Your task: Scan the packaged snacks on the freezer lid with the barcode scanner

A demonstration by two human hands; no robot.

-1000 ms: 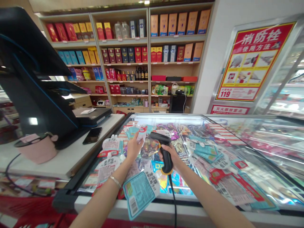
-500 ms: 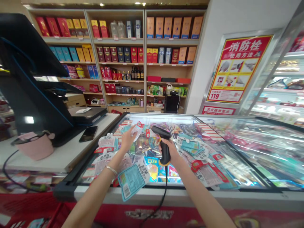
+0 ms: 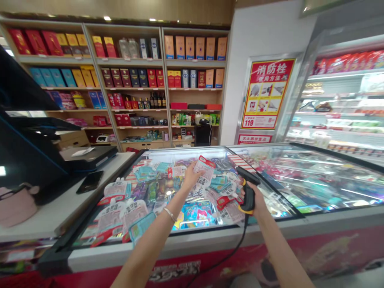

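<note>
My left hand [image 3: 192, 176], with a bracelet at the wrist, holds a white pouch with a red edge [image 3: 205, 167] over the middle of the freezer's glass top. In my right hand [image 3: 253, 196] is a black and yellow barcode scanner [image 3: 248, 190], its head pointing left and its cable hanging down over the front edge. Flat pouches with red or blue edges lie around both hands. One pile [image 3: 223, 188] is between my hands, and another group [image 3: 120, 214] lies at the left of the glass.
A counter [image 3: 114, 166] on the left bears a phone [image 3: 90, 182], a pink pot [image 3: 16, 206] and a dark monitor [image 3: 21, 88]. Shelves [image 3: 129, 63] of boxes stand behind the freezer [image 3: 210, 236]. A red poster [image 3: 268, 94] hangs on the wall.
The view has turned right. My left hand has moved right over the glass with a pouch, near the pile. My right hand has carried the scanner to the right of that pile.
</note>
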